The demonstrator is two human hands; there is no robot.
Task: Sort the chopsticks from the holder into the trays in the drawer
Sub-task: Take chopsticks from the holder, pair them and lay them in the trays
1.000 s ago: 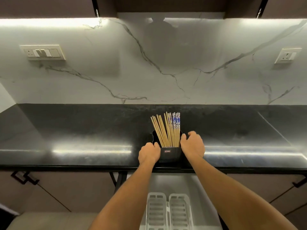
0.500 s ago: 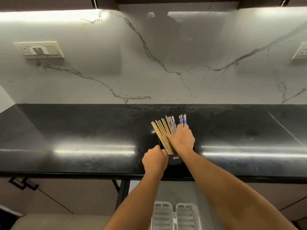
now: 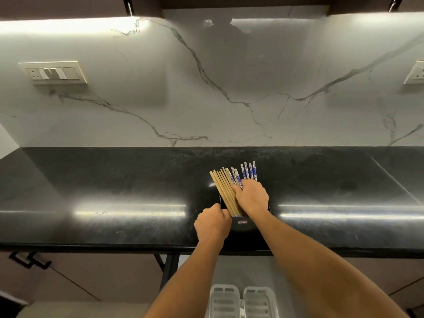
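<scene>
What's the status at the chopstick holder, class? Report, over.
Left hand grips holder. Right hand grips blue-patterned chopsticks; plain chopsticks fanned beside. Trays below; nothing blocking.

The black holder (image 3: 238, 227) in front of me carries a small label (image 3: 242, 222); its lettering is too blurred to read.

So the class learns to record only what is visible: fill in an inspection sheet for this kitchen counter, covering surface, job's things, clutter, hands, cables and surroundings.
Surface: black countertop, glossy, with glare.
Job's things: black holder near the front edge, holding plain wooden chopsticks and blue-patterned chopsticks; two white trays side by side below the countertop edge.
Clutter: nothing seen.
Hands: left hand grips the holder; right hand grips blue-patterned chopsticks.
Cables: nothing seen.
Surroundings: marble backsplash, switch plate, socket, cabinet handle.
</scene>
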